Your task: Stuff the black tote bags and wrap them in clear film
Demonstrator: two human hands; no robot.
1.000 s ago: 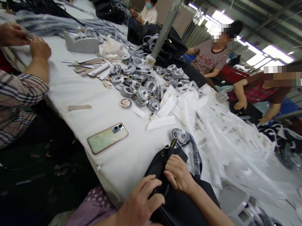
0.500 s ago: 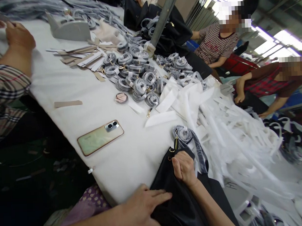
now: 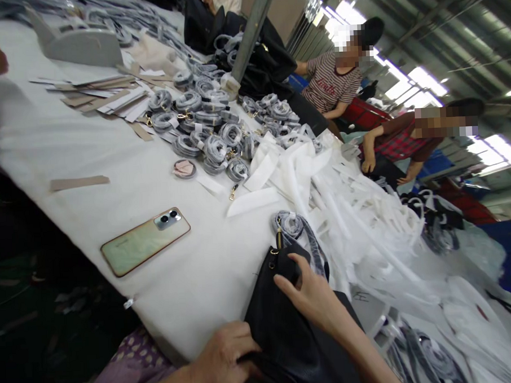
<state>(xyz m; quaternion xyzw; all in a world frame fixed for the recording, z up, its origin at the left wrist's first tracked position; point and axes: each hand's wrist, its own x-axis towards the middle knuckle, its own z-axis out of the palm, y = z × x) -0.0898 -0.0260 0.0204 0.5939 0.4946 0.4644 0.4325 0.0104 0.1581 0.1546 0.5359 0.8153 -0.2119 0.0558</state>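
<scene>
A black leather-look bag [image 3: 296,342] with gold rings lies at the table's near edge, in front of me. My left hand [image 3: 226,353] has its fingers curled over the bag's near left side and pinches a fold of it. On the upper part of the bag rests my right hand [image 3: 313,293], thumb and forefinger spread apart in a curve. Just beyond it is a coiled grey strap [image 3: 291,225] in clear wrapping, its tail running down beside the bag. The lower end of the bag runs out of view.
A phone [image 3: 145,241] lies on the white table [image 3: 192,284] to the left. Further off are several coiled straps [image 3: 215,151], paper strips [image 3: 111,99] and a tape dispenser [image 3: 80,46]. White foam wrapping [image 3: 367,226] heaps up at right. Co-workers [image 3: 335,81] stand across the table.
My right hand has gone from a fist on the bag to spread fingers. My left hand, earlier laid out flat, has curled onto the bag's side. The view has swung right.
</scene>
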